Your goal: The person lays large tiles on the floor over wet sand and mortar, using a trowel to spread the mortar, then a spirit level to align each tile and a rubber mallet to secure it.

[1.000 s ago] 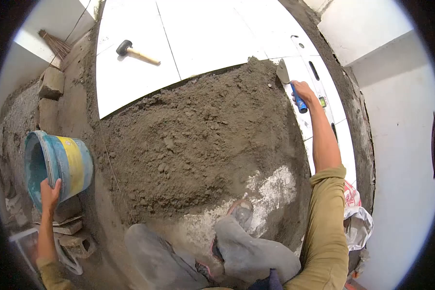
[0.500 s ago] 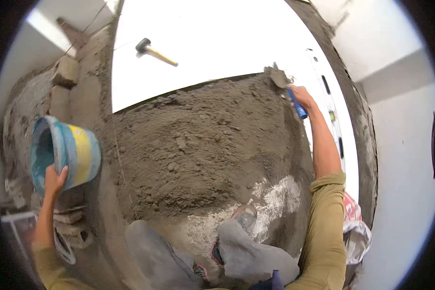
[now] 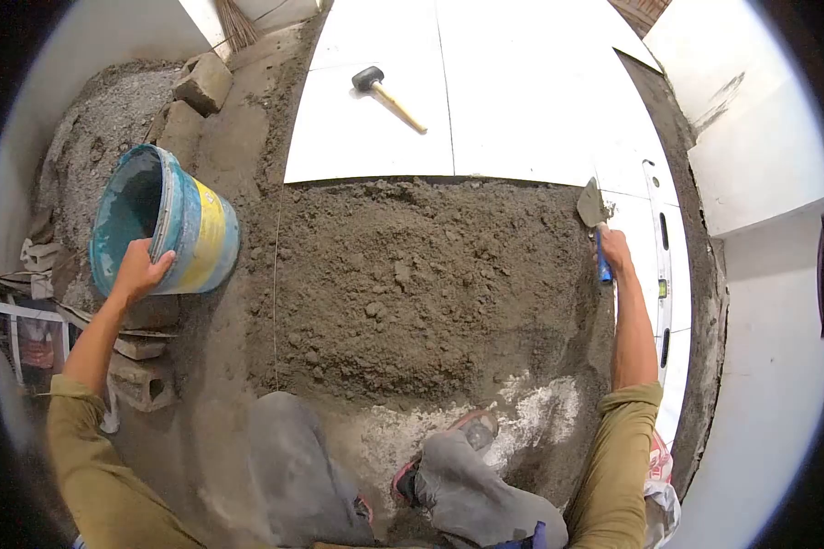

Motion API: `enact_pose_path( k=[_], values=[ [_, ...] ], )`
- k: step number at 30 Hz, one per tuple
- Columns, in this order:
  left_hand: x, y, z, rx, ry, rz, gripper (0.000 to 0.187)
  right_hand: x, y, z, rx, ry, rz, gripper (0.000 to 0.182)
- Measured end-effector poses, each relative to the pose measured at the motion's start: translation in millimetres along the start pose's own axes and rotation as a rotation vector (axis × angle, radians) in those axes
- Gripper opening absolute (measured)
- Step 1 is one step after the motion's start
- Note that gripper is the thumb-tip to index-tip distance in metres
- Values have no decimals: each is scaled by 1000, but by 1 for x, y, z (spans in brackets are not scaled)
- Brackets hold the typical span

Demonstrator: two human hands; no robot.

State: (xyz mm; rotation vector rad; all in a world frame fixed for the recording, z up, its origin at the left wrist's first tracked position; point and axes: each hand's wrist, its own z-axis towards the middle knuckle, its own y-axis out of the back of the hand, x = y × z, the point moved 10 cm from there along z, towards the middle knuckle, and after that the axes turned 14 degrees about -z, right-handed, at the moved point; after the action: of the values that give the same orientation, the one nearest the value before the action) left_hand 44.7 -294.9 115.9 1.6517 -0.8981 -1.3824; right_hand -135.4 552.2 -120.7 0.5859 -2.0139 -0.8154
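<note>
My left hand (image 3: 141, 269) grips the rim of a teal bucket (image 3: 218, 240) with a yellow band, which is tilted on its side with its mouth toward the left. In my right hand (image 3: 615, 249) is the blue handle of a trowel (image 3: 591, 205), its blade at the corner where grey mortar (image 3: 412, 274) meets the white tiles (image 3: 531, 101). Crumbs of mortar lie on the tile beside the blade. A rubber mallet (image 3: 395, 104) with a pale wooden handle rests on the tiles.
A spirit level (image 3: 662, 265) lies along the right tiles, beside a white wall (image 3: 769, 274). Concrete blocks (image 3: 203, 84) and a gravel heap (image 3: 101, 137) are at the left. A string (image 3: 276, 293) runs along the mortar's left edge. A red and white bag (image 3: 659, 485) sits at lower right.
The view has shifted, so the scene sits farther right. The trowel blade has turned and now shows flat, with less mortar at it. The bucket is still held in my left hand.
</note>
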Motion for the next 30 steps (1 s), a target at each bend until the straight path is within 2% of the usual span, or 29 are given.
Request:
enact_pose_path(
  k=[2,4,5,6,8,9,11,15,17,19,21,22,23,26,27,29,30],
  values=[
    [-3,2,0,-7,-12,17,36,2,-13,-13,27,26,23,48],
    [-1,2,-1,-25,8,48,32,42,-37,-44,73,238,32,50],
    [-2,0,-1,-11,1,40,32,49,-51,-56,51,131,8,49],
    [-5,1,-1,-14,-31,33,31,52,-76,-51,106,191,-193,38],
    [-7,2,-2,-32,-96,33,30,79,-112,-62,89,373,-228,40],
    [-5,2,-2,-29,-102,34,30,100,-122,-91,188,227,-72,44],
    [4,1,0,11,-52,11,31,125,-129,-106,266,346,-87,43],
    [23,-4,5,39,-72,-11,36,121,-123,-112,210,198,79,42],
    [11,1,1,-49,-201,57,40,94,-129,-102,93,19,262,45],
    [18,0,2,-34,-175,43,41,93,-146,-118,108,1,232,41],
    [15,-1,3,7,-128,-23,41,117,-176,-144,166,137,2,42],
    [24,-1,5,-23,-188,36,40,128,-190,-158,253,174,37,45],
    [13,-1,0,4,-108,-50,41,136,-197,-170,271,175,24,45],
    [24,-5,3,15,-125,-23,42,178,-222,-219,531,363,-39,46],
    [19,-4,4,22,-150,-35,42,176,-227,-226,549,359,-43,46],
    [30,-3,5,-18,-173,-28,44,197,-229,-256,440,604,-176,44],
    [44,-4,7,-15,-142,-27,45,197,-228,-275,430,596,-298,43]
  ],
)
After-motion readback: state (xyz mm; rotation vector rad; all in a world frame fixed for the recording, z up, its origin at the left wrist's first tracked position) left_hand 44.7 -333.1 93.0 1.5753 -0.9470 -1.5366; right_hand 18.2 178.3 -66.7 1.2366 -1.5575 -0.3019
